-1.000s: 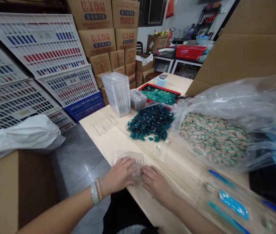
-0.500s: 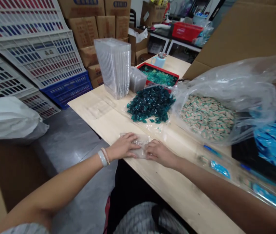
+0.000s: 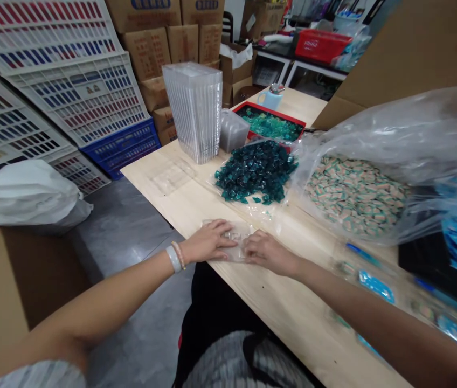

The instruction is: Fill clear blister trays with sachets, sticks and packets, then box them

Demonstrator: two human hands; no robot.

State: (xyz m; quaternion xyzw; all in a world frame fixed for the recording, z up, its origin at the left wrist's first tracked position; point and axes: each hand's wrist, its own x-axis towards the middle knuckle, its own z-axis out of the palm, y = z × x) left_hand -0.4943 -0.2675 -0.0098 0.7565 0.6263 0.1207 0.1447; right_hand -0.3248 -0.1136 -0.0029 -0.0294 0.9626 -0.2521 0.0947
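1 left hand [image 3: 206, 241], 1 right hand [image 3: 271, 253], 1 clear plastic tray [image 3: 241, 249], 1 blue mug [image 3: 271, 100]

No wording can be read: the blue oval labels on the stacked cartons [image 3: 144, 21] are too blurred, and a small label on the white crate [image 3: 90, 90] is likewise illegible.

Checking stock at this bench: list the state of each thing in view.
Left hand, flat on the tray, bracelets on wrist
Right hand, fingertips on the tray's other side
Clear plastic tray, lying flat between the hands
Clear container stack, upright, nested
Teal pieces, heaped loose on a plastic sheet
Red tray, holding more teal pieces
Plastic bag, filled with beige-and-green packets
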